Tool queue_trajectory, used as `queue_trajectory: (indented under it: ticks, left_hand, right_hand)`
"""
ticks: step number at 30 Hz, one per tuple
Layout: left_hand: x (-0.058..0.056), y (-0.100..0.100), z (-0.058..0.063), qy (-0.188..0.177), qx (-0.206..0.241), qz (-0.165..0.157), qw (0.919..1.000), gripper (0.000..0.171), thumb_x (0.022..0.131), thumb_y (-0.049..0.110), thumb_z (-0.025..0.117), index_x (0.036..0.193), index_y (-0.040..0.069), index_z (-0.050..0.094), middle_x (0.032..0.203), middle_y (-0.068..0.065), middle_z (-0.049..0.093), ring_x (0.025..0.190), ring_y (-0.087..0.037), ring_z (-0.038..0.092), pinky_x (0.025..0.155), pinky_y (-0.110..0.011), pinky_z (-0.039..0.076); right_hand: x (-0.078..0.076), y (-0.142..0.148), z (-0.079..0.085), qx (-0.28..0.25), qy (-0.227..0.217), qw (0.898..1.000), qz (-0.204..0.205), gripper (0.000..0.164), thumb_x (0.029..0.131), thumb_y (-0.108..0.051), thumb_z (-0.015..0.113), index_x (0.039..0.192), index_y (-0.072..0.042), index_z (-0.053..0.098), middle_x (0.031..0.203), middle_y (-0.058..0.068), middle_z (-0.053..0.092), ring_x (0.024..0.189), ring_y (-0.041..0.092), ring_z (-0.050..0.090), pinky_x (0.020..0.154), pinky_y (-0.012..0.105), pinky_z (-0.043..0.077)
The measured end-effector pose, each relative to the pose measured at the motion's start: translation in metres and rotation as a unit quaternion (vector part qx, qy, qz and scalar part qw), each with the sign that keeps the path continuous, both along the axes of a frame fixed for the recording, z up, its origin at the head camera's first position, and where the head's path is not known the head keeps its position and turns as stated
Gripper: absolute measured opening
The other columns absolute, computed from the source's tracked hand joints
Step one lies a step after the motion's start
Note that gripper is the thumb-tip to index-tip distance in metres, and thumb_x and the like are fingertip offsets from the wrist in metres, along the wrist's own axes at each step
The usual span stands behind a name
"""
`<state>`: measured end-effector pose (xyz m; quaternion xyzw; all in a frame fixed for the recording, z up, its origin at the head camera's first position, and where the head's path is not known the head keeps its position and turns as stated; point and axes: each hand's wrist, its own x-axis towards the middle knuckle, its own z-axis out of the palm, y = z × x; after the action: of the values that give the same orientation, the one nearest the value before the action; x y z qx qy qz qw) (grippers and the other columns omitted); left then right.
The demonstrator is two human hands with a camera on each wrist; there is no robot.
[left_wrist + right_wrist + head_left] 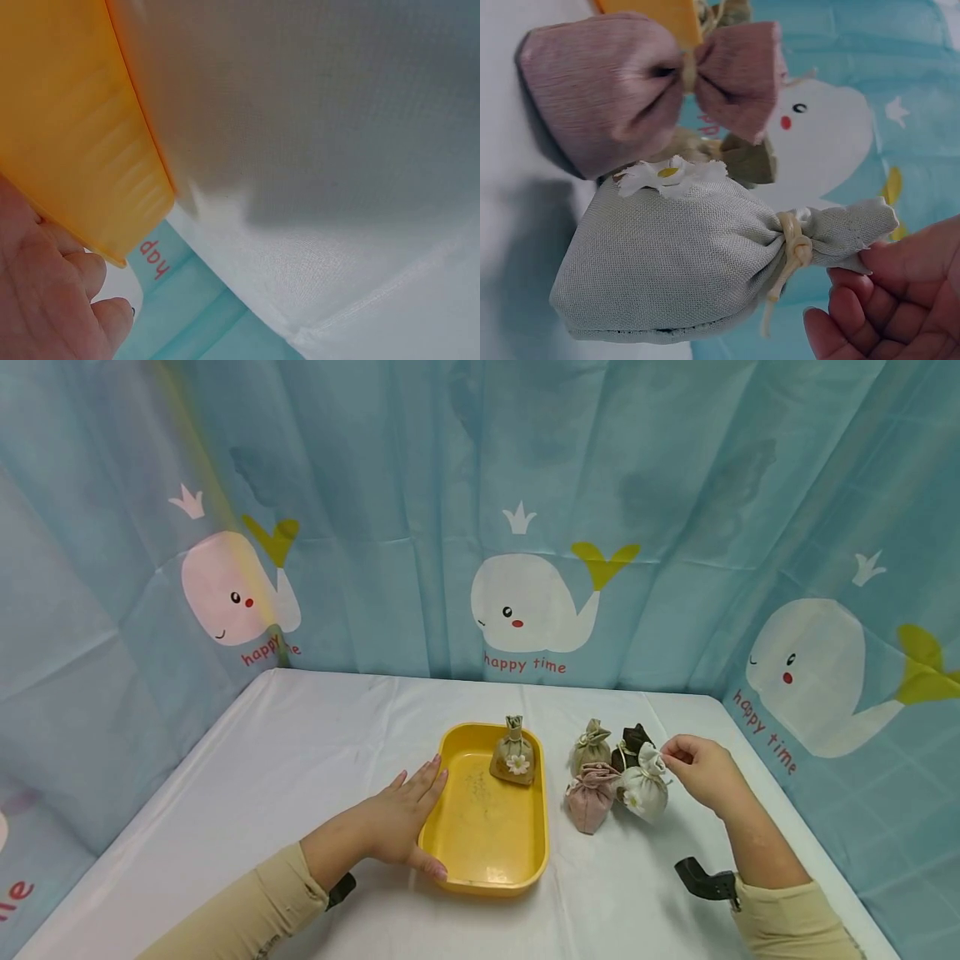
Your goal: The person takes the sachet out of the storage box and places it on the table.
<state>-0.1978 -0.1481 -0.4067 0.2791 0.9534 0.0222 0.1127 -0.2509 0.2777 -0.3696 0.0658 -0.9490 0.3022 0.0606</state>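
My left hand (397, 818) lies with straight, spread fingers along the left rim of a yellow tray (487, 852). Inside the tray, at its back right corner, stands a brown drawstring pouch (513, 758) with a white flower. My right hand (705, 771) pinches the gathered top of a white drawstring pouch (675, 262) between thumb and fingers. A cream cord ties this pouch's neck, and a white flower sits on its front. Close around it stand a pink pouch (590, 802), a beige pouch (591, 745) and a dark brown pouch (633, 742), partly hidden behind the white one.
A white cloth (300, 760) covers the table under everything. Behind it and at both sides hangs a blue curtain (375, 593) printed with whales. Black wrist mounts (705, 881) stick out near both cuffs.
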Motion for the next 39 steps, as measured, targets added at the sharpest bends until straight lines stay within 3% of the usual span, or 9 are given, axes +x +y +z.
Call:
queue_trajectory:
  ticks: [7, 15, 21, 25, 30, 39]
  left_hand:
    - [0.000, 0.000, 0.000, -0.002, 0.002, 0.000, 1.0000, 0.131, 0.054, 0.088, 0.044, 0.147, 0.005, 0.003, 0.152, -0.014, -0.009, 0.140, -0.026, -0.001, 0.109, -0.050, 0.011]
    - [-0.001, 0.000, 0.001, -0.004, 0.004, 0.003, 1.0000, 0.132, 0.054, 0.088, 0.045, 0.147, 0.004, 0.004, 0.152, -0.015, -0.009, 0.140, -0.026, 0.000, 0.109, -0.050, 0.010]
    - [0.000, 0.001, 0.001, -0.002, 0.000, 0.003, 1.0000, 0.132, 0.053, 0.088, 0.044, 0.147, 0.004, 0.004, 0.152, -0.014, -0.009, 0.140, -0.025, -0.001, 0.109, -0.050, 0.010]
    - [0.000, 0.001, 0.000, -0.006, -0.004, 0.005, 1.0000, 0.132, 0.052, 0.089, 0.042, 0.147, 0.005, 0.003, 0.152, -0.013, -0.009, 0.140, -0.024, -0.001, 0.109, -0.049, 0.010]
    - [0.000, 0.001, 0.001, -0.005, -0.003, 0.004, 1.0000, 0.132, 0.052, 0.089, 0.043, 0.147, 0.005, 0.003, 0.152, -0.013, -0.009, 0.140, -0.025, -0.001, 0.109, -0.050, 0.010]
    - [-0.001, 0.000, -0.001, -0.005, -0.002, 0.004, 1.0000, 0.132, 0.053, 0.088, 0.044, 0.147, 0.006, 0.003, 0.152, -0.013, -0.010, 0.140, -0.025, -0.001, 0.109, -0.050, 0.010]
  right_hand:
    - [-0.003, -0.002, -0.018, -0.008, -0.017, 1.000, 0.004, 0.009, 0.089, -0.011, 0.057, 0.085, -0.006, 0.063, 0.078, 0.006, 0.060, 0.069, 0.018, 0.048, 0.056, 0.030, 0.040]
    - [-0.008, -0.002, -0.023, -0.011, -0.047, 0.999, -0.001, 0.012, 0.090, -0.014, 0.056, 0.091, -0.005, 0.064, 0.084, 0.007, 0.062, 0.074, 0.019, 0.051, 0.058, 0.030, 0.042]
    - [-0.008, 0.003, -0.018, -0.006, -0.070, 0.997, 0.014, 0.017, 0.091, -0.020, 0.057, 0.095, -0.006, 0.066, 0.088, 0.007, 0.063, 0.079, 0.020, 0.054, 0.061, 0.032, 0.044]
    - [-0.006, 0.007, -0.010, -0.008, -0.086, 0.996, 0.027, 0.025, 0.090, -0.026, 0.058, 0.102, -0.005, 0.066, 0.097, 0.010, 0.065, 0.088, 0.025, 0.058, 0.069, 0.040, 0.048]
    - [-0.003, 0.011, 0.002, -0.017, -0.081, 0.996, 0.028, 0.032, 0.091, -0.028, 0.057, 0.109, -0.003, 0.064, 0.107, 0.016, 0.063, 0.099, 0.033, 0.057, 0.079, 0.049, 0.047]
    - [-0.003, 0.010, 0.014, -0.012, -0.074, 0.996, 0.039, 0.034, 0.090, -0.031, 0.058, 0.109, -0.003, 0.064, 0.107, 0.015, 0.064, 0.099, 0.032, 0.057, 0.080, 0.049, 0.047]
